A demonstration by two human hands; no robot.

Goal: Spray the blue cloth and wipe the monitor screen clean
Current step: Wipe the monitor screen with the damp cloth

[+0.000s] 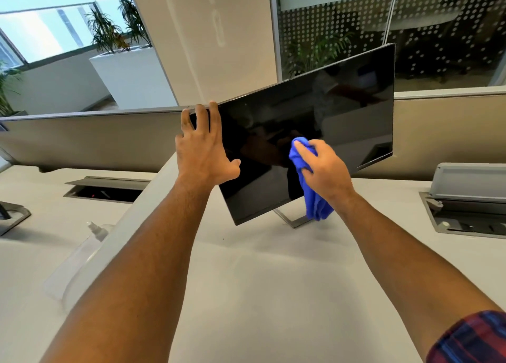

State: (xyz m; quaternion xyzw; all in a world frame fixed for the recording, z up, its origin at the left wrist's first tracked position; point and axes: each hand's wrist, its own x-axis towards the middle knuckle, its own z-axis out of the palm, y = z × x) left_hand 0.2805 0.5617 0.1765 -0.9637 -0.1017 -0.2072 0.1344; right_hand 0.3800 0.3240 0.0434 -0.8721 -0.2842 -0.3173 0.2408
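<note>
The black monitor (336,116) stands on the white desk, its screen dark and reflective. My left hand (204,149) grips the monitor's upper left corner, fingers hooked over the top edge and thumb on the screen. My right hand (323,168) holds the bunched blue cloth (312,195) and presses it against the lower middle of the screen; the cloth's tail hangs down below the bottom edge. A clear spray bottle (79,256) lies on the desk at the left, partly hidden by my left forearm.
The monitor's metal stand (291,220) rests on the white desk (260,280). Open cable trays sit at the left (106,190) and right (465,217). A grey partition (82,141) runs behind the desk. Another stand base (12,217) is at far left.
</note>
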